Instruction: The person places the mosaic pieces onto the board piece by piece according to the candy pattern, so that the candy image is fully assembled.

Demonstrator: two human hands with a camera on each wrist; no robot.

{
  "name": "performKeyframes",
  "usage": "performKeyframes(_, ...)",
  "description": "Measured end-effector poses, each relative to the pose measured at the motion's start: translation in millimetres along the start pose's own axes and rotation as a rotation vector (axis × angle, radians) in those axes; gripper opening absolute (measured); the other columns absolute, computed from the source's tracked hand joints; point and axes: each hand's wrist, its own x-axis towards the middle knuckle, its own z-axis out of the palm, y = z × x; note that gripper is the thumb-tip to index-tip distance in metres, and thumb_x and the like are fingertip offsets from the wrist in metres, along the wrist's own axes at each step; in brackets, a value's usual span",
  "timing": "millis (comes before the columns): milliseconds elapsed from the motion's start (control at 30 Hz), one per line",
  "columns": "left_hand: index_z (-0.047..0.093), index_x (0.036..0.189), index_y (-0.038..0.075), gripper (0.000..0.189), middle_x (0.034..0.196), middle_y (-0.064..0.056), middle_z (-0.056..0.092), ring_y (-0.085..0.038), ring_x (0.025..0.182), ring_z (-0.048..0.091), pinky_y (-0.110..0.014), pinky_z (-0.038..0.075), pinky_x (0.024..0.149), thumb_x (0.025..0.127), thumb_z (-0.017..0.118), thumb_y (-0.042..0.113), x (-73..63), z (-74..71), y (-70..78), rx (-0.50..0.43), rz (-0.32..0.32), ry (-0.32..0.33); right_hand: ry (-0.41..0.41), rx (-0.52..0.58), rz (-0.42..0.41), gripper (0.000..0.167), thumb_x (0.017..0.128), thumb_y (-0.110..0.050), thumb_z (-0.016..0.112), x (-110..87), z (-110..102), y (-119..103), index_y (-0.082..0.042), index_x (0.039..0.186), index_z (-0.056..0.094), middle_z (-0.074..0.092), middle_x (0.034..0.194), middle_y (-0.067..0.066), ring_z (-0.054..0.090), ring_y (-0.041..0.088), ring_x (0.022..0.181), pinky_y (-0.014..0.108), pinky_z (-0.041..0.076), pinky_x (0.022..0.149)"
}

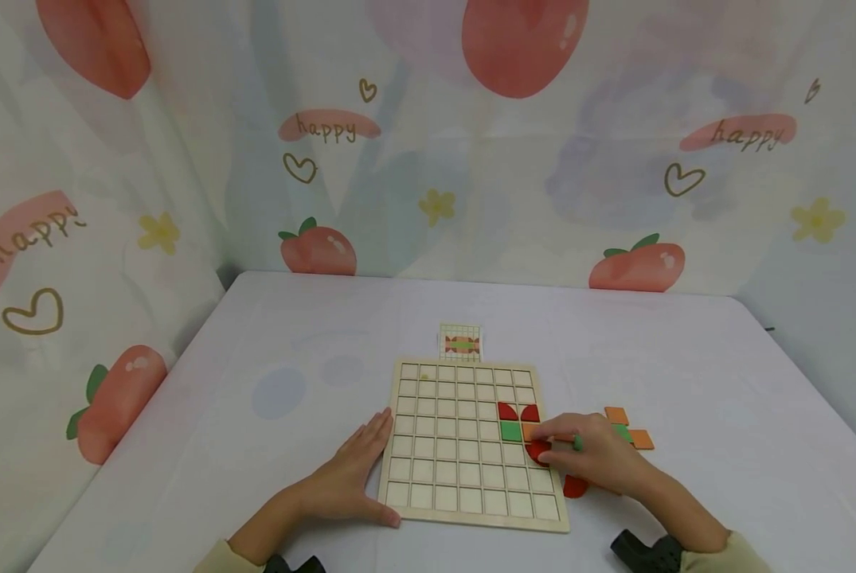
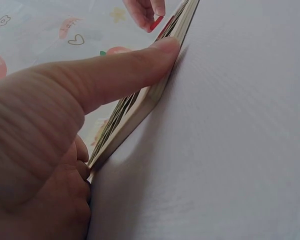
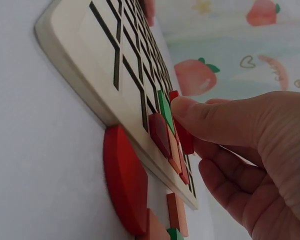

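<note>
A wooden grid board [image 1: 451, 523] lies on the table. My left hand [image 1: 347, 477] rests against its near left corner, thumb on the near edge and fingers stretched along the left side. Over the board's right columns, my right hand [image 1: 599, 454] pinches a red tile [image 3: 183, 134] between thumb and fingers. Around it in the grid are a green tile [image 1: 510, 431], an orange tile [image 1: 529, 432] partly hidden by my fingers, and two red quarter-round tiles, one on the left [image 1: 506, 411] and one on the right [image 1: 531, 413]. Another red tile [image 3: 159, 134] sits below the thumb.
A small pattern card [image 1: 460, 328] lies behind the board. To the right are loose tiles: orange ones [image 1: 641, 439], a green one [image 1: 623, 433] and a red one [image 1: 575, 486], partly behind my right hand. A printed curtain [image 1: 513, 175] stands along the table's back and sides.
</note>
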Motion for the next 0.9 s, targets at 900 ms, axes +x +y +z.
performKeyframes(900,0.000,0.146,0.002,0.125,0.153,-0.010,-0.003,-0.020,0.138,-0.004,-0.044,0.001,0.110,0.063,0.073,0.061,-0.6,-1.5,2.6,-0.009,-0.007,-0.011,-0.135,0.056,-0.001,0.025,0.078,-0.013,0.073,20.9,15.7,-6.2,-0.008,0.102,0.070,0.067,0.095,-0.005,0.061,0.010,0.088,0.028,0.052,0.074)
